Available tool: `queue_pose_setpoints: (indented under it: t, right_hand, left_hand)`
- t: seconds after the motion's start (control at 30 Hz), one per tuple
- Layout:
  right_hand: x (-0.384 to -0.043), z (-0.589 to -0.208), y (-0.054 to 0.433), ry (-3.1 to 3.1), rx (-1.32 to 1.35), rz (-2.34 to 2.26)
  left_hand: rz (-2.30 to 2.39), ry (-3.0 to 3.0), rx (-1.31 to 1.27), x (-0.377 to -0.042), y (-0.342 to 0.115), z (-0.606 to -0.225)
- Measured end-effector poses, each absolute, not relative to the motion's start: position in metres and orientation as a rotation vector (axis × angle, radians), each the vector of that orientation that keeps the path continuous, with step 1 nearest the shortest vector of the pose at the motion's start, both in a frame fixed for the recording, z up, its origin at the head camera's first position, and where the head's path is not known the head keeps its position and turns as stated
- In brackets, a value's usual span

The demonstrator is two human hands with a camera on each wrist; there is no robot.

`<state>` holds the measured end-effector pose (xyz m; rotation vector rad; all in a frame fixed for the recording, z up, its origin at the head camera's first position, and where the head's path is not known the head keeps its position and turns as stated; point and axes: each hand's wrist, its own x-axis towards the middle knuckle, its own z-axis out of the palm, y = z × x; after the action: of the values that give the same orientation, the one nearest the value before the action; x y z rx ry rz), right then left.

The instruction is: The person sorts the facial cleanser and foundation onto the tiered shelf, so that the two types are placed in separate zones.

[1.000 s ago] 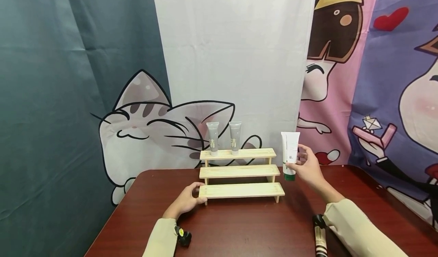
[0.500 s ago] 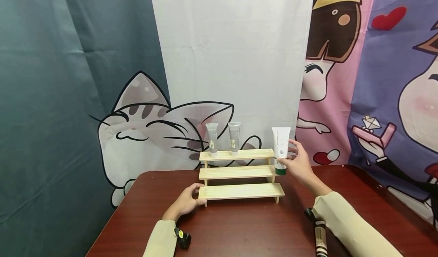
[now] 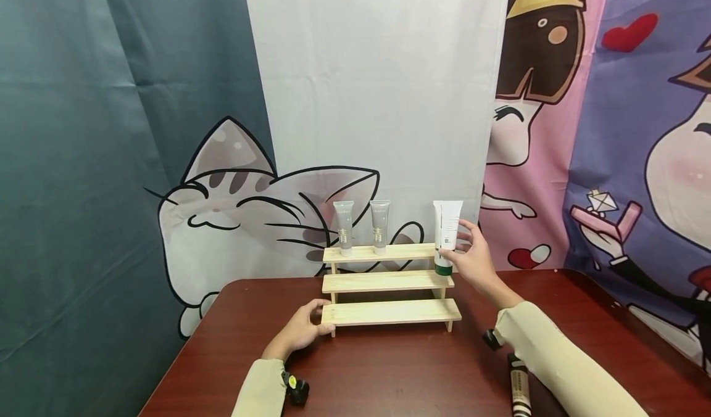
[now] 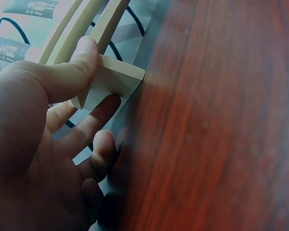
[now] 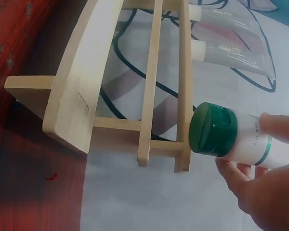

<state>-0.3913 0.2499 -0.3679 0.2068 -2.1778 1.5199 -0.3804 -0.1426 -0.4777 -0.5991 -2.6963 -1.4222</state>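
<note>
Head view: at the right end of the 3-step wooden rack (image 3: 389,281), the right hand (image 3: 474,256) grips a white squeeze tube (image 3: 447,227), green cap (image 3: 443,270) downward, presumably as base, like with 2 translucent tubes (image 3: 380,227). The left hand (image 3: 302,329) pinches the bottom step (image 3: 394,313), probably to steady it.

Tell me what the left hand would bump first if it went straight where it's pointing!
The wooden rack, right away: the left hand touches the left end of its lowest step. The side leg looks close too, but depth is unclear.
</note>
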Motion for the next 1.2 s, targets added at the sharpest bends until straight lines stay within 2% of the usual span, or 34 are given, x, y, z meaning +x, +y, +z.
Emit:
queue_pose_setpoints:
  t: [1.2]
  right_hand:
    - [-0.429,-0.352,0.211,-2.045,0.263,1.604]
  left_hand:
    - [-1.462,-2.692,-0.615,-0.379,-0.143,-0.479]
